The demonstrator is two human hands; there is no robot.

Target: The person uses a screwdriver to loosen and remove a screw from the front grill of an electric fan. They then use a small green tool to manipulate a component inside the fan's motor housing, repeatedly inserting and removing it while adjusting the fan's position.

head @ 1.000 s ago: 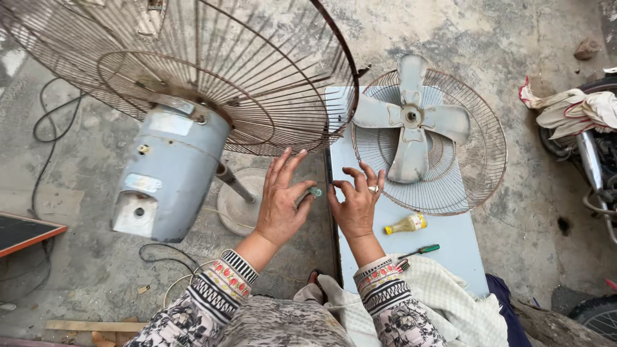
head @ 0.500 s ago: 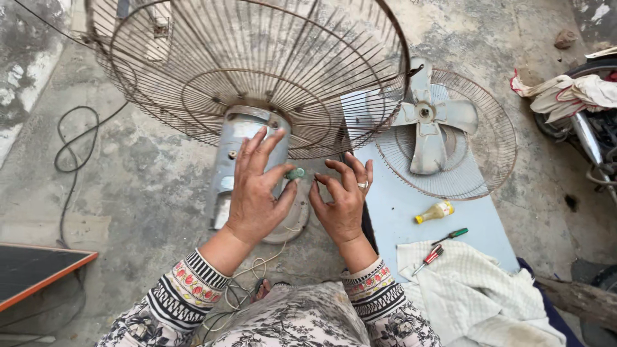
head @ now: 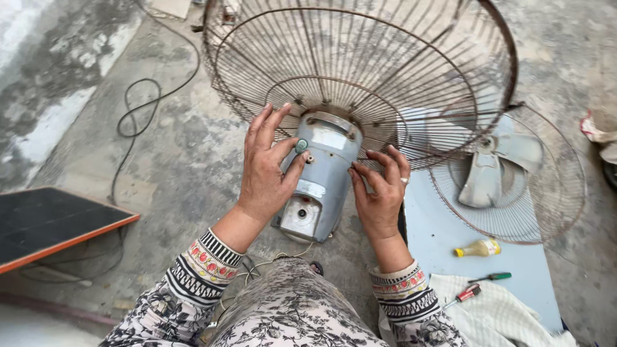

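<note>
Between the two hands stands the grey metal fan motor housing (head: 319,183), upright on the concrete floor (head: 186,167), its rusty round wire guard (head: 360,71) just above both grips. Left hand (head: 265,168) lies spread against the housing's left flank, thumb beside a small green knob (head: 301,145); right hand (head: 380,193) is half-curled, fingertips touching the right flank. Neither grip has closed. Judged heavy, rigid, smooth-sided and top-heavy; the housing body is the sound hold, the thin guard wires are not.
</note>
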